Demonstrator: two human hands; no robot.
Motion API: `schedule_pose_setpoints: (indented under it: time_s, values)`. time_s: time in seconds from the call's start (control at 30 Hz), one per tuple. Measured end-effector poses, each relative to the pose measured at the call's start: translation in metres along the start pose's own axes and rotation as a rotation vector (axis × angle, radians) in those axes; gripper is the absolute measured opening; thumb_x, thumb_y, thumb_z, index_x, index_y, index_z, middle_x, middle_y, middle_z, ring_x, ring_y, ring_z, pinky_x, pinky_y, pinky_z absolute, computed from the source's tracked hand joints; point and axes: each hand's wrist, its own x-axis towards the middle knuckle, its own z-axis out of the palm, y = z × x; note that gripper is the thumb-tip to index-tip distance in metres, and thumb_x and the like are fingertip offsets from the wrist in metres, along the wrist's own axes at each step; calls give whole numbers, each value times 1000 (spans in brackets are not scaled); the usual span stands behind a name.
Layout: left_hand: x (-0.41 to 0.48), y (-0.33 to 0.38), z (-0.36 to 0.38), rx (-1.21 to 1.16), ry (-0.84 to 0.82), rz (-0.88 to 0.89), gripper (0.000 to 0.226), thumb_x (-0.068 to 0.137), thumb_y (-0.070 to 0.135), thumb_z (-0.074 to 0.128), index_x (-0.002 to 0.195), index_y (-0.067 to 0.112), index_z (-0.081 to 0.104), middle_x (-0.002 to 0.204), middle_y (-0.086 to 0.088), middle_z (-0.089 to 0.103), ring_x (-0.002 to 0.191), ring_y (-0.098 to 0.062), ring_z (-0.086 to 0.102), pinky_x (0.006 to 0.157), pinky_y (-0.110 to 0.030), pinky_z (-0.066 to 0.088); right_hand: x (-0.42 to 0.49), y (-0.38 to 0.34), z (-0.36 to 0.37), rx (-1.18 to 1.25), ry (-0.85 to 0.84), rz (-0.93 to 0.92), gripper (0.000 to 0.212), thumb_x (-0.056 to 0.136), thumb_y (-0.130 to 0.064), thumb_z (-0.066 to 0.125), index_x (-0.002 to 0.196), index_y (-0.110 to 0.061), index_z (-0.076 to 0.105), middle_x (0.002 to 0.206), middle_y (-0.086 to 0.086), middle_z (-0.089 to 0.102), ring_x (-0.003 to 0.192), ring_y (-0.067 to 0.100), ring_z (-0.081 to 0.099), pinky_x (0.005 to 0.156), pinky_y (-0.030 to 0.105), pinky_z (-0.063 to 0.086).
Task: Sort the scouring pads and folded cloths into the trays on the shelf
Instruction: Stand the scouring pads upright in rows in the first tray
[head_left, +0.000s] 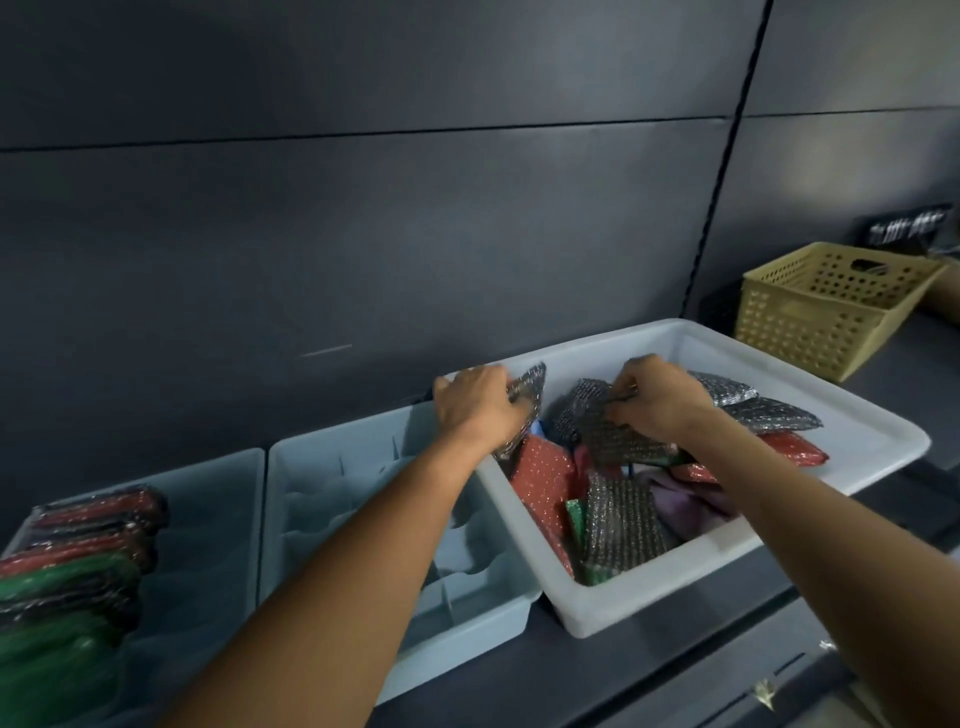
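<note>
A silver scouring pad (529, 397) is gripped by the left hand (475, 408), the fingers curled round its edge, and it is held at the left rim of the white bin (779, 543). A second silver pad (618, 441) is pinched by the right hand (662, 400), thumb and fingertips closed on its upper edge. It hangs just below those fingers, above the heap inside the bin.

Directly under the left fingers a red speckled pad (545, 486) is seen leaning against the bin wall. Below the right fingers a third silver pad (621, 519) stands on edge beside a green pad (575, 519). A lilac folded cloth (680, 501) lies under the right wrist. Beyond the right fingers, further silver pads (763, 410) are piled at the far side of the bin.

To the left of the left fingers, just beside the bin, a pale blue divided tray (332, 467) is set on the shelf (597, 670). Farther left, a second blue tray (223, 499) is filled along its left side with a row of red and green pads (78, 556). Well to the right of the right fingers a yellow perforated basket (810, 312) is placed.
</note>
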Motion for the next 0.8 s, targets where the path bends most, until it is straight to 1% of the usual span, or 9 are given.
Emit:
schedule_pose_setpoints:
  time_s: [0.1, 0.2, 0.27, 0.37, 0.43, 0.53, 0.6, 0.7, 0.8]
  values:
    - [-14, -18, -14, -409, 131, -110, 29, 87, 35, 62, 113, 24, 66, 116, 0, 69, 112, -25, 62, 101, -38, 43, -12, -13, -8, 130, 151, -56, 20, 81, -24, 71, 93, -14, 58, 94, 11, 64, 90, 32, 60, 80, 40, 50]
    - [-39, -43, -30, -797, 204, -154, 27, 79, 30, 66, 103, 17, 69, 92, 3, 74, 89, -19, 69, 87, -41, 54, -24, -34, -4, 301, 216, -127, 23, 84, -23, 71, 95, -13, 53, 89, 8, 61, 86, 28, 56, 78, 36, 46]
    - [-60, -61, -42, -927, 241, -159, 22, 80, 26, 68, 98, 15, 70, 82, 6, 72, 79, -15, 68, 84, -39, 55, -32, -53, 2, 438, 219, -174, 23, 84, -20, 72, 94, -14, 52, 84, 4, 59, 79, 24, 53, 72, 31, 42]
    - [-92, -92, -61, -972, 295, -129, 7, 87, 17, 68, 94, 19, 68, 78, 6, 67, 72, -10, 59, 77, -34, 50, -46, -91, 11, 598, 221, -228, 24, 83, -16, 73, 91, -15, 50, 73, -3, 54, 66, 17, 47, 64, 26, 38]
    - [-113, -115, -75, -961, 318, -122, 6, 88, 20, 69, 94, 19, 68, 77, 6, 66, 69, -7, 56, 72, -29, 47, -58, -117, 18, 665, 218, -263, 24, 83, -14, 72, 91, -16, 50, 71, -4, 52, 62, 13, 45, 60, 25, 39]
    - [-145, -151, -96, -948, 366, -125, 6, 91, 14, 67, 96, 17, 67, 76, 10, 65, 63, 5, 54, 64, -12, 44, -79, -157, 32, 734, 180, -323, 24, 84, -12, 71, 88, -19, 49, 72, -2, 52, 60, 10, 44, 57, 20, 38]
    - [-166, -175, -109, -914, 437, -150, 7, 91, 13, 67, 98, 16, 67, 75, 12, 64, 61, 9, 55, 62, -7, 42, -95, -182, 46, 777, 115, -356, 26, 84, -11, 70, 84, -23, 47, 71, -3, 53, 56, 9, 43, 55, 20, 37]
    - [-193, -212, -129, -885, 550, -216, 7, 92, 15, 65, 96, 21, 64, 73, 13, 61, 58, 9, 53, 58, -7, 41, -120, -218, 72, 876, -11, -379, 27, 85, -8, 69, 81, -23, 46, 72, 2, 55, 56, 10, 44, 56, 25, 41]
    - [-215, -249, -147, -897, 636, -286, 12, 93, 17, 63, 105, 20, 63, 76, 12, 58, 64, 2, 53, 62, -16, 43, -143, -255, 98, 918, -119, -422, 27, 84, -4, 68, 81, -20, 46, 75, 10, 53, 60, 16, 46, 56, 35, 46]
